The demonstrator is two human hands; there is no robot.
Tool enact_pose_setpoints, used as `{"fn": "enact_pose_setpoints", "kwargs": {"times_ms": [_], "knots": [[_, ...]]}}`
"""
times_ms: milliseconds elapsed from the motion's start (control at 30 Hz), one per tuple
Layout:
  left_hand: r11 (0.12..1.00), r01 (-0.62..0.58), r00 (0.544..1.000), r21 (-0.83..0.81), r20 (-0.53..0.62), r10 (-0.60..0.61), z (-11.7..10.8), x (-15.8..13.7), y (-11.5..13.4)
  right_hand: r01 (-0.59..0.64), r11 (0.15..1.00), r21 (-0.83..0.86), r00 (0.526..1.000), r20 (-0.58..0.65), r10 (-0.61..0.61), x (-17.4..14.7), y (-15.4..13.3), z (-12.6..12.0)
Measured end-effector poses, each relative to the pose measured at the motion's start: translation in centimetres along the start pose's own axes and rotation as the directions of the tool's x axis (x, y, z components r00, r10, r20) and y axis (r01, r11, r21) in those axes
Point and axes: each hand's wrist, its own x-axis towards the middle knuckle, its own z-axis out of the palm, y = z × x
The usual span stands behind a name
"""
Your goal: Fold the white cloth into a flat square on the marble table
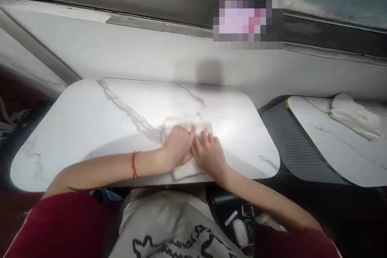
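A white, folded piece that looks like cloth (184, 171) lies on the white marble-patterned table (78, 121), close to its front edge. My left hand (178, 147) is closed on it, fingers curled under and a red string bracelet on the wrist. Against it, my right hand (210, 153) bends its fingers over the same cloth, with thumb and index finger meeting the left hand's fingertips. Both hands cover the middle of the cloth, so the exact grip there is partly hidden.
A second marble-patterned table (341, 145) stands at the right with a crumpled white cloth (353, 115) on it. Between the tables is a grey ribbed surface (290, 145). A pale wall (136, 56) runs behind. Below the front edge sits a dark bag (225, 205) beside small items.
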Motion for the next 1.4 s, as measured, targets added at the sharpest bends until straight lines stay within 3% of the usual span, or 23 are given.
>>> {"fn": "enact_pose_setpoints", "kwargs": {"times_ms": [133,233,467,700,900,1033,1233,1400], "knots": [[0.997,0.059,0.998,-0.051,-0.022,-0.060,-0.5,1.5,-3.3,0.034,0.997,0.074,0.988,0.146,-0.045,3.8,0.2,1.2],[0.991,0.117,0.992,-0.062,-0.041,-0.119,-0.4,2.5,-5.6,-0.012,0.988,0.156,0.977,0.211,-0.021,7.0,0.2,2.0],[0.964,0.240,0.968,-0.112,-0.054,-0.247,0.7,4.4,-10.6,-0.091,0.958,0.271,0.964,0.265,0.016,13.9,-0.7,3.6],[0.936,0.278,0.941,-0.216,-0.135,-0.310,2.8,6.0,-14.9,-0.124,0.943,0.309,0.965,0.260,0.041,18.5,-1.3,5.1],[0.935,0.271,0.936,-0.231,-0.165,-0.312,5.0,7.2,-17.0,-0.154,0.931,0.332,0.971,0.225,0.081,20.4,-1.0,6.3],[0.941,0.248,0.918,-0.229,-0.253,-0.304,6.3,7.7,-17.7,-0.174,0.910,0.375,0.971,0.219,0.095,20.9,-0.5,7.3],[0.946,0.200,0.846,-0.256,-0.442,-0.298,8.4,8.6,-18.0,-0.210,0.901,0.380,0.968,0.213,0.136,20.9,0.0,8.0],[0.949,0.174,0.806,-0.263,-0.516,-0.291,9.1,8.7,-17.8,-0.170,0.910,0.379,0.969,0.233,0.084,20.7,0.5,7.3]]}}
